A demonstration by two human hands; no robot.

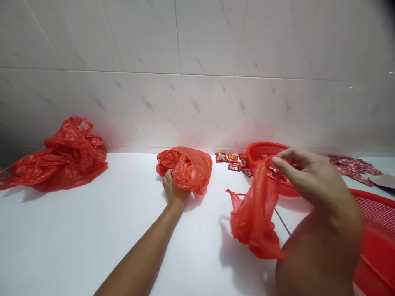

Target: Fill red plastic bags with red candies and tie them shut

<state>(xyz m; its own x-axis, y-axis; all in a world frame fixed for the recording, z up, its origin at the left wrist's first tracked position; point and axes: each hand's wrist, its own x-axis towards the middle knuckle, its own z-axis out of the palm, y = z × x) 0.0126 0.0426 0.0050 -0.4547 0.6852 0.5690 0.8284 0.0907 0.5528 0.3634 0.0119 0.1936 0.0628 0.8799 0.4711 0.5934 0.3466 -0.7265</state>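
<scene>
My left hand (pixel 173 187) reaches far forward and grips a filled red plastic bag (pixel 188 166) that rests on the white counter (pixel 92 230) near the wall. My right hand (pixel 311 181) is raised close to the camera, its fingers pinched on the top of an empty red plastic bag (pixel 256 213) that hangs limp just above the counter.
A heap of red plastic bags (pixel 61 158) lies at the far left by the tiled wall. Small red snack packets (pixel 230 160) sit beside a round red basket (pixel 262 154). A larger red mesh tray (pixel 375 230) fills the right edge, with red printed packets (pixel 353 166) behind.
</scene>
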